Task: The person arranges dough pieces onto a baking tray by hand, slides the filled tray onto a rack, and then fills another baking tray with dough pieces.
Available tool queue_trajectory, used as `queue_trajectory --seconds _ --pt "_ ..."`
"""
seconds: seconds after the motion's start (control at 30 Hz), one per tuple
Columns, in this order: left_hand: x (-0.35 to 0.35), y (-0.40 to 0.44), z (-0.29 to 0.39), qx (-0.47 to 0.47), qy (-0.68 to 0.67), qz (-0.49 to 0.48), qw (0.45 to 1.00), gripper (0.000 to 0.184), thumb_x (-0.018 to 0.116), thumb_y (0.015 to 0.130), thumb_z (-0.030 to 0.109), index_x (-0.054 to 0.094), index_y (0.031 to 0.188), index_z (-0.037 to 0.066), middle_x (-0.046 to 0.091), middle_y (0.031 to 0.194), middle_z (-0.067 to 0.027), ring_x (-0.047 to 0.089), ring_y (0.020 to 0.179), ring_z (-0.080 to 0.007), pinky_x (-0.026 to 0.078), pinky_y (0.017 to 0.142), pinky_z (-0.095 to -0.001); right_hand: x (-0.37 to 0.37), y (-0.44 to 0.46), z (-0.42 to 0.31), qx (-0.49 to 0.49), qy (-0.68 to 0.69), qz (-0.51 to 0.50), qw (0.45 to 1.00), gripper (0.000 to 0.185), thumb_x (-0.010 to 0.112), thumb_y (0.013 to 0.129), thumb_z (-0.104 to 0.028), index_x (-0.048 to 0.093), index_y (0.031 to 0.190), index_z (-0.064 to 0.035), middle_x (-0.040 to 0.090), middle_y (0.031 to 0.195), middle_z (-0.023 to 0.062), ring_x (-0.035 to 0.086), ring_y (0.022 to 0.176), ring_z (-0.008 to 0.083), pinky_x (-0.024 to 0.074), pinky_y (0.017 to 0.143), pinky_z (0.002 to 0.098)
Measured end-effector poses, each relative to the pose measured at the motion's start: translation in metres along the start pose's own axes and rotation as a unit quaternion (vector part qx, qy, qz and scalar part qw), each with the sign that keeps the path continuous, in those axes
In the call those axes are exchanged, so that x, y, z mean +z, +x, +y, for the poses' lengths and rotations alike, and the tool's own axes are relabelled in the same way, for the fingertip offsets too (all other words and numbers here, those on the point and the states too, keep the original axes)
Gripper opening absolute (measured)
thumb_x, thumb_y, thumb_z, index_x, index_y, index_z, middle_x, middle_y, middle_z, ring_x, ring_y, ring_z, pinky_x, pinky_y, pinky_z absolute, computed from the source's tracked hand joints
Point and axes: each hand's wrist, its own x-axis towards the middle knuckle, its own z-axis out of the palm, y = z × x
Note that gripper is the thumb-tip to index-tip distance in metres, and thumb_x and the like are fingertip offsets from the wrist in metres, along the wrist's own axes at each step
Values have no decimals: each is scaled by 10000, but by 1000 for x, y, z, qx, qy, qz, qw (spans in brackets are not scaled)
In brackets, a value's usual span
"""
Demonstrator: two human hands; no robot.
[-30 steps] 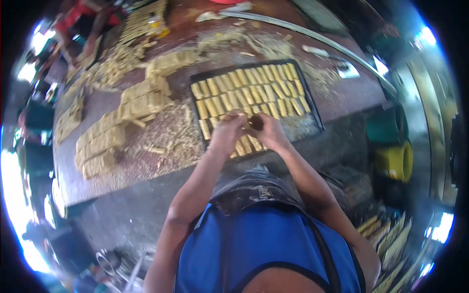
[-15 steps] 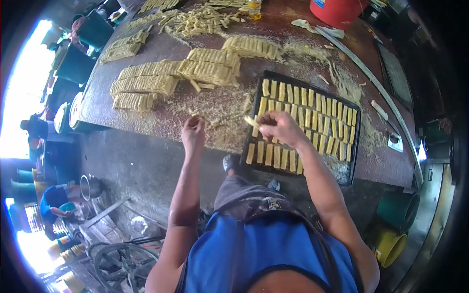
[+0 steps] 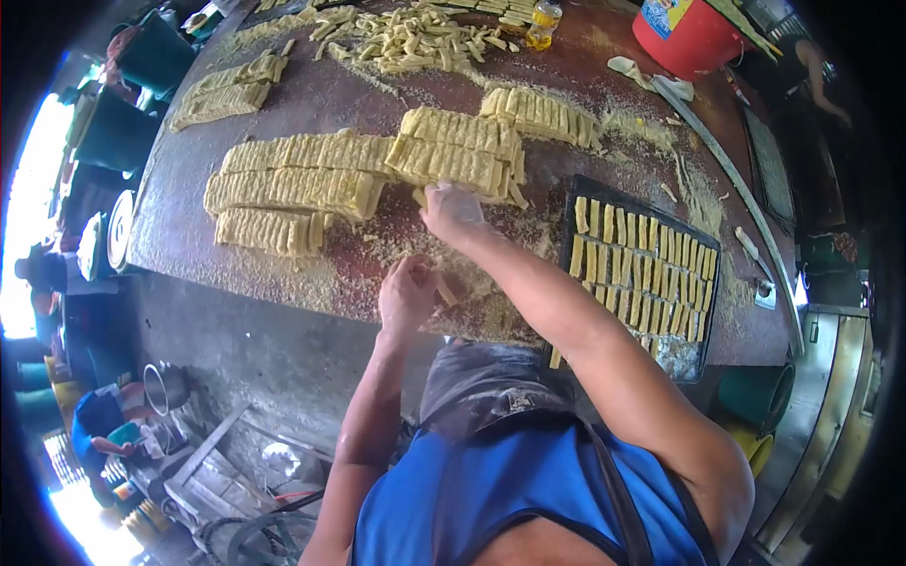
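Observation:
My left hand (image 3: 408, 296) is closed near the table's front edge, with a pale dough stick (image 3: 444, 289) poking out of its fingers. Above it, my right hand (image 3: 454, 213) reaches to the foot of a stacked pile of dough sticks (image 3: 448, 151). Its fingers are pinched on a loose stick, whose end shows to the left of the fingertips. To the right lies a black baking tray (image 3: 686, 363) with rows of dough sticks, partly covered by my right forearm. Another long pile of sticks (image 3: 293, 179) stands left of my hands.
Crumbs cover the dark red table (image 3: 349, 104). A heap of loose sticks (image 3: 415, 40), a bottle of yellow liquid (image 3: 544, 25) and a red bucket (image 3: 687, 42) are at the back. A knife (image 3: 750, 247) lies at right. One person sits at lower left; another stands at upper right.
My right hand has left the tray, where it held a stick, and moved left to the pile. My left hand, lower and nearer the edge, now shows a stick. The view has shifted.

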Motion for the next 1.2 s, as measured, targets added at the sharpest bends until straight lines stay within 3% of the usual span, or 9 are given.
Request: queue_trajectory --seconds 0.2,0.27,0.47,0.67,0.8,0.93,1.0,1.1,1.2 --pt "-10 41 8 68 -25 71 995 254 680 887 162 696 1129 85 695 1013 -122 694 884 -241 552 785 -367 -59 -24 50 137 257 -80 953 193 723 837 -276 626 874 -112 621 765 13 539 607 94 454 499 248" --pt "-5 62 25 233 52 119 964 225 650 892 146 693 1110 109 686 1008 -116 663 945 -286 541 823 -406 -91 -49 92 199 365 -101 904 207 752 819 -181 663 983 -92 680 847 39 596 655 81 475 519 248" --pt "26 107 46 343 269 0 900 258 636 869 175 691 1116 120 697 1084 -63 658 991 -271 539 888 -408 -140 -202 208 194 577 158 778 267 771 846 -152 585 1020 -71 618 903 5 613 808 101 538 618 274" --pt "29 101 64 190 266 -62 943 283 698 828 224 678 1073 85 686 1075 -135 635 1033 -322 508 889 -436 -145 -384 279 349 510 208 758 241 743 884 -178 611 1055 -71 628 920 8 588 757 97 493 590 260" --pt "49 64 99 129 237 -33 962 305 677 845 215 667 1113 71 682 1091 -148 638 1032 -333 506 889 -430 -126 -440 273 430 444 102 780 171 718 887 -138 641 1013 -52 672 879 43 608 737 124 495 630 281" --pt "93 94 30 217 145 35 965 314 658 857 212 677 1148 97 678 1130 -149 638 1050 -341 507 897 -435 -77 -464 284 377 346 76 856 261 730 845 -227 657 949 1 707 872 130 682 798 230 539 730 374" --pt "87 63 64 184 325 36 927 381 649 869 209 657 1240 121 664 1210 -163 614 1157 -295 496 975 -400 -80 -466 279 319 292 120 893 298 739 813 -267 665 913 4 698 835 185 694 798 312 534 725 407" --pt "86 31 90 86 349 24 933 393 587 821 83 698 1192 156 696 1125 -168 669 1039 -327 522 912 -442 -93 -459 274 310 240 99 915 268 744 779 -251 669 869 -10 693 821 187 684 803 358 526 721 429" --pt "82 53 42 135 304 32 943 487 568 796 24 687 1225 220 714 1071 -152 688 974 -321 537 840 -437 -94 -458 282 297 229 104 921 253 737 803 -252 670 859 -15 695 819 179 693 802 338 529 720 418"
